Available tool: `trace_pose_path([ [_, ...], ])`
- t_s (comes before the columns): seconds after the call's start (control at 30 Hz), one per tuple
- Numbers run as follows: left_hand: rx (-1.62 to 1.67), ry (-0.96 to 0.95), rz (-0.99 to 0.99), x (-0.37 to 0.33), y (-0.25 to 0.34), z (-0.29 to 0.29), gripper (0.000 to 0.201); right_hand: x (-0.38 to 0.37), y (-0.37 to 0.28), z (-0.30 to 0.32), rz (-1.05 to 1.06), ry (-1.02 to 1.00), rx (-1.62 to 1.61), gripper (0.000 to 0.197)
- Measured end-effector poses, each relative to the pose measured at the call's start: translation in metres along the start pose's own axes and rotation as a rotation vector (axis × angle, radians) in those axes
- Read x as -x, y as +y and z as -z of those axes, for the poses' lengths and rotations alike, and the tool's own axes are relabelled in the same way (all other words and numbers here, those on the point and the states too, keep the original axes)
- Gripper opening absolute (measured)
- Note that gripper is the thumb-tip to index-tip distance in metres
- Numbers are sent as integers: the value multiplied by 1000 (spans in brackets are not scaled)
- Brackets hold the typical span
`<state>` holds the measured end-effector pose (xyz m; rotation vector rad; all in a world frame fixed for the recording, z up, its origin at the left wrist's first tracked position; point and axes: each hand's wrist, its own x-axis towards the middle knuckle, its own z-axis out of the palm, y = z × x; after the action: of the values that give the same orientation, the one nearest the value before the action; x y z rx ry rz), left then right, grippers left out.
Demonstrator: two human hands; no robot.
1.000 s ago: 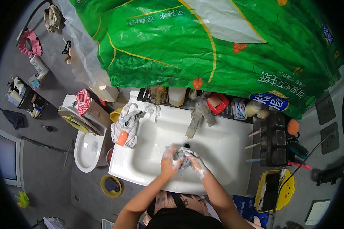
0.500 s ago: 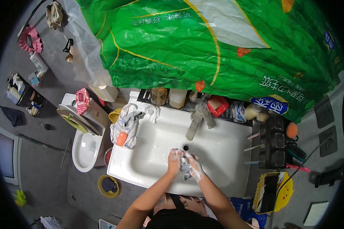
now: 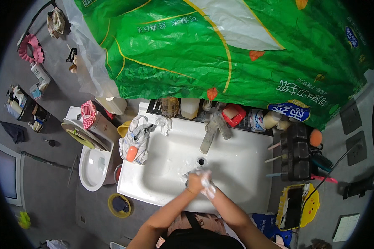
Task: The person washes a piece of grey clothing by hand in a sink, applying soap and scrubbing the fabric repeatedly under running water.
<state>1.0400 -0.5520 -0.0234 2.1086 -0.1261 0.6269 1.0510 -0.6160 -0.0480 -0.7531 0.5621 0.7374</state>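
From afar, I'm seeing the left hand (image 3: 194, 181) and soapy right hand (image 3: 206, 185) sliding back from the drain (image 3: 201, 161), so the grey wad (image 3: 186, 176) is seemingly getting rubbed lower in the sink (image 3: 162, 166), grips too blurry to tell.

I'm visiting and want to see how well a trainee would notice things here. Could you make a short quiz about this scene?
1. Multiple choice: what colour is the small oval thing lying on the crumpled whitish cloth?
a) green
b) orange
c) black

2. True or false: the left hand and right hand are close together over the sink.

3. Fill in the blank: from the person's own side, the toilet stands to the ____ of the sink.

Key:
1. b
2. True; white foam shows on the right hand.
3. left
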Motion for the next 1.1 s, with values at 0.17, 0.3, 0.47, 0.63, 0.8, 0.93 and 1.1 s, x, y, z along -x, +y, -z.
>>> trace_pose_path([
  [0.17,297,63,784,-21,-32,15,41,31,-17,-6,-256,-547,-96,37],
  [0.3,555,73,1038,-15,-37,21,37,31,-14,7,562,-54,843,38],
  [0.47,805,309,977,-9,-5,31,31,45,-34,-2,387,105,273,26],
  [0.63,274,178,320,18,27,2,16,5,-16,33,320,78,303,17],
  [0.8,-344,-201,99,19,-6,7,11,-14,12,27,78,-268,-154,13],
  [0.93,-145,-14,-25,27,1,-28,18,-57,20,83,62,-206,24,14],
  [1.1,-139,-21,154,12,-19,4,20,20,-5,-16,60,104,24,29],
])
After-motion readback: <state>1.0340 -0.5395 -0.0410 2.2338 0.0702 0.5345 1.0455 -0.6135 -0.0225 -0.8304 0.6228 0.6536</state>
